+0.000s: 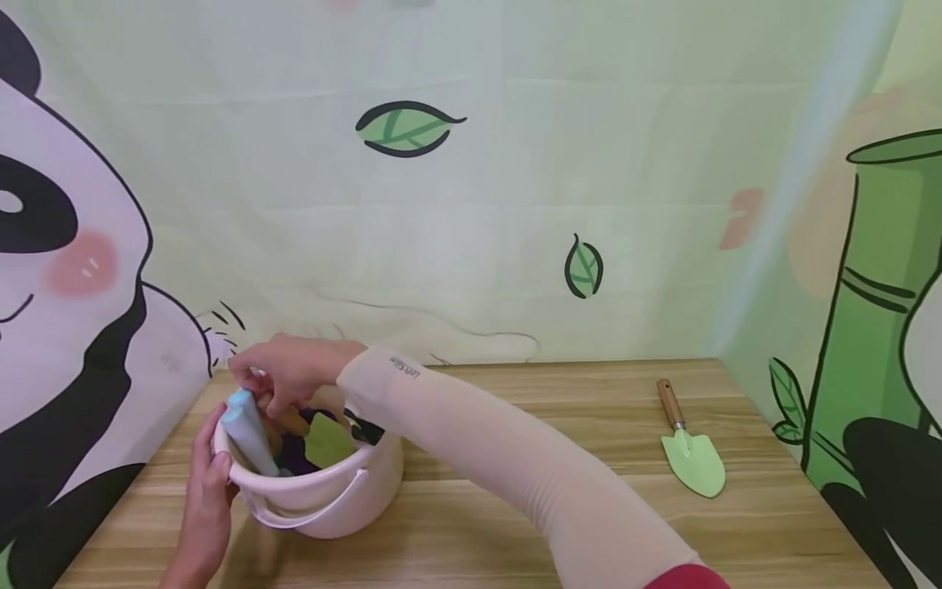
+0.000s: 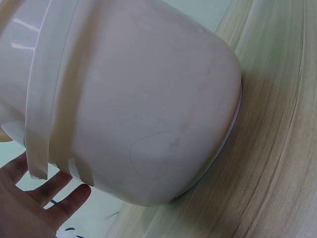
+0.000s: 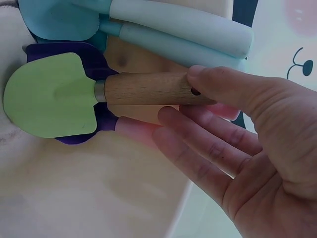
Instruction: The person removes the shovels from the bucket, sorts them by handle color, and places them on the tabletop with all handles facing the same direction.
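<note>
A white bucket (image 1: 353,495) stands at the table's left with its handle hanging down the near side. My left hand (image 1: 209,487) holds the bucket at its left rim; in the left wrist view its fingers (image 2: 67,203) lie against the outer wall. My right hand (image 1: 287,372) reaches over the bucket from above. In the right wrist view, my right hand (image 3: 267,129) pinches the wooden handle of a small green garden trowel (image 3: 49,96). Beneath the trowel lies a purple-headed tool (image 3: 101,59) with a pink handle. Two pale-blue-handled tools (image 3: 183,25) lean beside it.
Another green trowel (image 1: 692,462) with a wooden handle lies on the right of the wooden table (image 1: 486,523). A printed backdrop (image 1: 500,204) with pandas, leaves and bamboo rises behind the table and along both sides.
</note>
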{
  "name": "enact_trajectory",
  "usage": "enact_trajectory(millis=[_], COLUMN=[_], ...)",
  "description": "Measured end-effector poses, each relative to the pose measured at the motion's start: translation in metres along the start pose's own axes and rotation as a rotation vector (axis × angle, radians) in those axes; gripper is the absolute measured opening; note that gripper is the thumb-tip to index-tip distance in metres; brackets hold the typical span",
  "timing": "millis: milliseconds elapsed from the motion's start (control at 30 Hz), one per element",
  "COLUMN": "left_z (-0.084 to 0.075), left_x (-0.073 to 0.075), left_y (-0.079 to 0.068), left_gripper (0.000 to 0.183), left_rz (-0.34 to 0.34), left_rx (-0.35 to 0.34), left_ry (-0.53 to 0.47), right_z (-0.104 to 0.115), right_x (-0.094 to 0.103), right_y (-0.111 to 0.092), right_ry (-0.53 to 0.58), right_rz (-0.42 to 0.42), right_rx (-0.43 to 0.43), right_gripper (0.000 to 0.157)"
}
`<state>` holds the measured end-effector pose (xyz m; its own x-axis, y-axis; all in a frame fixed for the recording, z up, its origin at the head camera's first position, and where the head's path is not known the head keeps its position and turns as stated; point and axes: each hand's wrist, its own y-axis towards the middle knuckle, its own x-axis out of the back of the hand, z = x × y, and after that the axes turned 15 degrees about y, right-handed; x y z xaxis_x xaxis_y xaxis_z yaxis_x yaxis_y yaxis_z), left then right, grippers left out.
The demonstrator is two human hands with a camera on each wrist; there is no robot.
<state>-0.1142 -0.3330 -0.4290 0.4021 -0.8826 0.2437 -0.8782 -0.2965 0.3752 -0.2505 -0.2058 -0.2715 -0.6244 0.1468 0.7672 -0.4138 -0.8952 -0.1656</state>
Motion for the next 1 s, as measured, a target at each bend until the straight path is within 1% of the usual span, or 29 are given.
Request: enact_trajectory(millis=[200,367,500,700,833,900,1000], left_z=[-0.001,-0.001,-0.001,-0.003,-0.002,-0.002,-0.001], left_x=[-0.001,-0.001,-0.003,-0.003,-0.001,-0.001,0.001], left_y=[0.000,0.001,0.002,0.003,0.002,0.001,0.000], left_gripper=[0.058,0.058,0.057,0.057,0.058,0.058,0.057], left_rz=[0.005,0.005,0.003,0.014,0.021,0.024,0.024], left_rx=[0.013,0.004,-0.005,-0.003,0.013,0.017,0.012], left_ry=[0.016,0.008,0.006,0.027,0.048,0.055,0.059], right_z=[0.000,0.000,-0.001,-0.005,-0.006,-0.006,-0.006], right_x=[0.000,0.001,0.002,0.007,0.010,0.011,0.013], right_y=[-0.001,-0.001,-0.003,-0.008,-0.011,-0.013,-0.017], right_ry=[-0.006,-0.004,-0.027,-0.082,-0.087,-0.090,-0.102], right_rz=[-0.003,-0.011,-0.016,-0.041,-0.051,-0.058,-0.070], right_rx=[0.004,0.005,0.029,0.077,0.061,0.046,0.045], right_gripper=[0.027,0.028,0.028,0.024,0.023,0.026,0.029])
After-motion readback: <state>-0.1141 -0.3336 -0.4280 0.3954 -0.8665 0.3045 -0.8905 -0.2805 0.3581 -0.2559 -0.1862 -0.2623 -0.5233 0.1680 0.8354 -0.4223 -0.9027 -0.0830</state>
